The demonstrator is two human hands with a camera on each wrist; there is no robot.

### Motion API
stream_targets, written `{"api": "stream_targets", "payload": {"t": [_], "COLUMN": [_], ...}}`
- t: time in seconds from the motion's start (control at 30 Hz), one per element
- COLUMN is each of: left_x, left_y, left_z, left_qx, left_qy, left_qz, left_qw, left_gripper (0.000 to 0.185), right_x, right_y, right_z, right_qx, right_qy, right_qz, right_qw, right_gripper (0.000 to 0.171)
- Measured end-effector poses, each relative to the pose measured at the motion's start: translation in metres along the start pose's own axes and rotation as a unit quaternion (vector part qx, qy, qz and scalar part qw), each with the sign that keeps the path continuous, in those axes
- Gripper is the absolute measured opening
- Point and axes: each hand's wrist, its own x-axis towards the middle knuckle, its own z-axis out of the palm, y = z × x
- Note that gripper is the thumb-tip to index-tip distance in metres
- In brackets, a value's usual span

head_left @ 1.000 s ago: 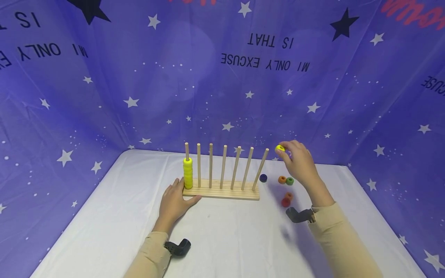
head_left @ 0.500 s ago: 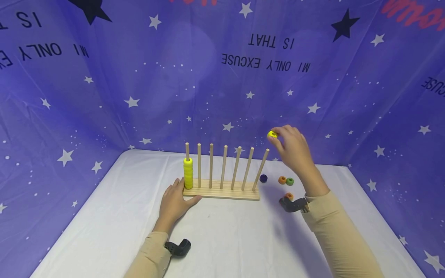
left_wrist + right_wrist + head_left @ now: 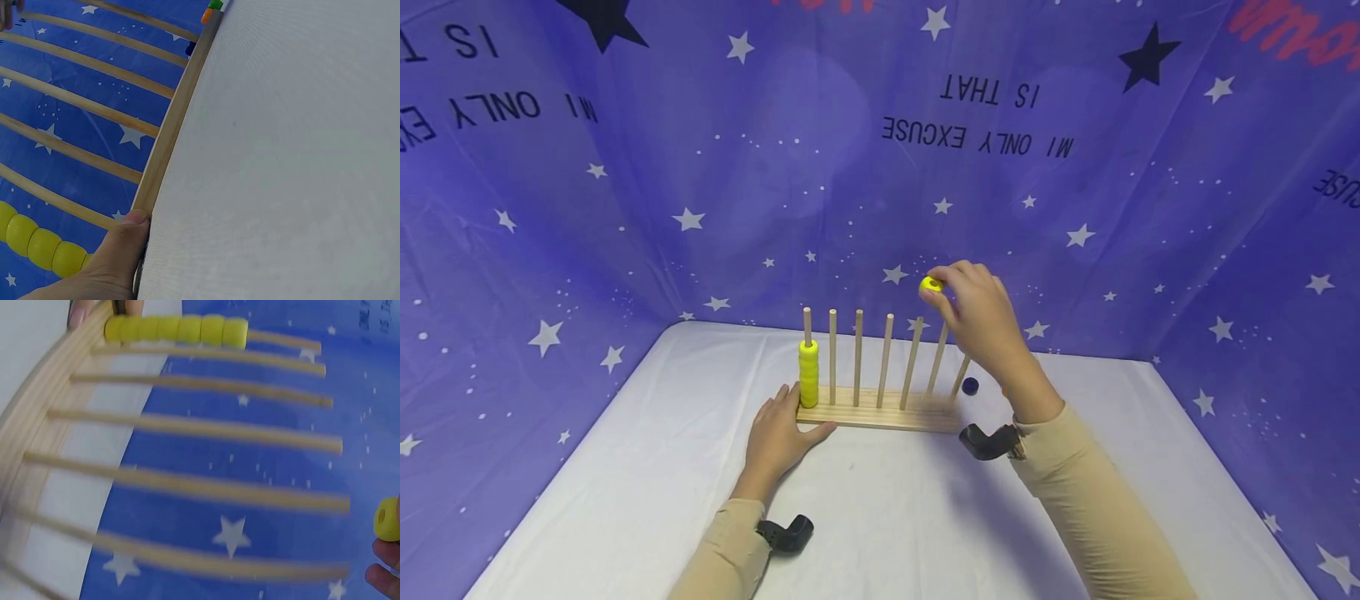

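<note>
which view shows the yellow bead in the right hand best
The head view: the yellow bead sits whole at the right hand's fingertips, above the pegs. The right wrist view shows it cut off at the frame edge; the left wrist view does not show it.

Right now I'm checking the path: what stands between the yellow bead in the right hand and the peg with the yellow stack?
In the head view, the yellow bead and the stacked peg are separated by bare wooden pegs, roughly three or four.

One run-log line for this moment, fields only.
right hand: pinches yellow bead above pegs | left hand: rests on peg rack | first peg: yellow stack
</note>
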Motion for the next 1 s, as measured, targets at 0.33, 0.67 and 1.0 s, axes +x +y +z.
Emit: {"api": "stream_targets", "payload": {"t": [0.33, 0.67, 1.0], "left_x": [0.001, 0.001, 0.001], "left_y": [-0.002, -0.004, -0.005], "left_z": [0.001, 0.003, 0.002], "left_qx": [0.01, 0.002, 0.007], "left_qy": [0.004, 0.012, 0.021], "left_qz": [0.001, 0.022, 0.021], "left_qw": [0.9999, 0.9997, 0.9995], "left_gripper": [0.101, 0.098, 0.099], "right_x": [0.02, 0.039, 0.043], "right_y": [-0.057, -0.102, -0.106], "right_z": [0.029, 0.062, 0.075], "right_qx": [-0.002, -0.017, -0.02], "right_qy": [-0.016, -0.057, -0.075], "right_qz": [-0.069, -0.103, -0.087], "right_qw": [0.997, 0.993, 0.993], "right_gripper": [0.033, 0.032, 0.033]}}
